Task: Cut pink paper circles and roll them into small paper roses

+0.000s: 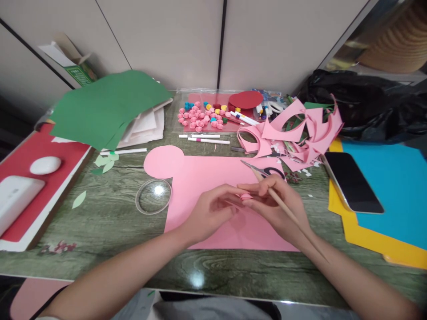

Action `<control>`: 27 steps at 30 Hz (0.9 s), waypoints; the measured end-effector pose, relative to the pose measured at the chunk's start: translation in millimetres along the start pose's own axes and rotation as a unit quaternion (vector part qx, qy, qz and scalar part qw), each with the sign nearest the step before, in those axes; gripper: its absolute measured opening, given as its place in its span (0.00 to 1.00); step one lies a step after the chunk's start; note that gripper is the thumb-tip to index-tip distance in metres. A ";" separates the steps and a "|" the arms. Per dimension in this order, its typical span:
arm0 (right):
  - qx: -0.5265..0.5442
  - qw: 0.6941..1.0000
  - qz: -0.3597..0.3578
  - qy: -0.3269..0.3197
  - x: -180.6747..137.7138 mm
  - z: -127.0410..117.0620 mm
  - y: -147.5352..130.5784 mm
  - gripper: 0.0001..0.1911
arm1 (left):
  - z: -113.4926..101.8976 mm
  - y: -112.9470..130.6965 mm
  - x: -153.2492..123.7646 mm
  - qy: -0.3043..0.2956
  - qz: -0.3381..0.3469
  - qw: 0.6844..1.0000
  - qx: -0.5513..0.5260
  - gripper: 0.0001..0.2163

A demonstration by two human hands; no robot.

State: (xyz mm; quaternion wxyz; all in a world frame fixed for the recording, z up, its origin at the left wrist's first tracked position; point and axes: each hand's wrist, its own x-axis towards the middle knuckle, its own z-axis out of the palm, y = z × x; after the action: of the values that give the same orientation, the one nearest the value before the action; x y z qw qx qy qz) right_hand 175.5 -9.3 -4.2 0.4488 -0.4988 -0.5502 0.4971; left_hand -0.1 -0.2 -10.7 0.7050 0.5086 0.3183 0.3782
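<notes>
Both hands meet above a pink paper sheet (196,186). Between their fingertips is a small pink paper roll (246,196), partly hidden by the fingers. My left hand (215,211) pinches it from the left. My right hand (283,200) grips it from the right, with a thin wooden stick (287,209) tucked between the fingers and slanting back over the wrist. Just beyond the right hand, scissors (267,171) lie on the sheet. A pink paper circle (163,161) overlaps the sheet's far left corner, and a clear ring (137,202) lies beside it.
Several small pink paper rolls (200,122) sit in a clear tray (178,102) at the back. Pink paper scraps (310,129) are heaped at right, near a phone (355,182) on blue paper (396,191). Green paper (113,102) and a white earbud case (45,165) are at left.
</notes>
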 end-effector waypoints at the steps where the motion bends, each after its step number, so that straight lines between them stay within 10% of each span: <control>1: 0.011 1.000 0.000 0.007 0.1 -0.2 0.6 0.16 | -0.2 0.0 -0.3 0.000 0.004 1.000 0.009 0.14; 12: 0.069 0.996 0.041 -0.030 5.2 -5.2 -13.3 0.20 | -9.9 -3.9 -4.0 -0.006 0.176 0.901 0.396 0.24; 20: 0.077 0.996 0.015 -0.037 3.6 -9.5 -8.9 0.18 | -12.0 -13.3 -6.1 -0.006 0.257 0.833 0.489 0.25; 27: 0.053 0.998 0.015 -0.020 4.9 -7.3 -9.7 0.18 | -4.3 -3.5 -7.0 0.017 0.151 0.926 0.345 0.25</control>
State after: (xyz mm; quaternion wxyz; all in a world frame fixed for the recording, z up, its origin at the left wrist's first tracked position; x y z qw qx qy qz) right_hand 181.2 -3.8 6.2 0.4560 -0.4719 -0.5245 0.5425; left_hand -6.6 -4.8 -14.8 0.4153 0.7559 0.3599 0.3558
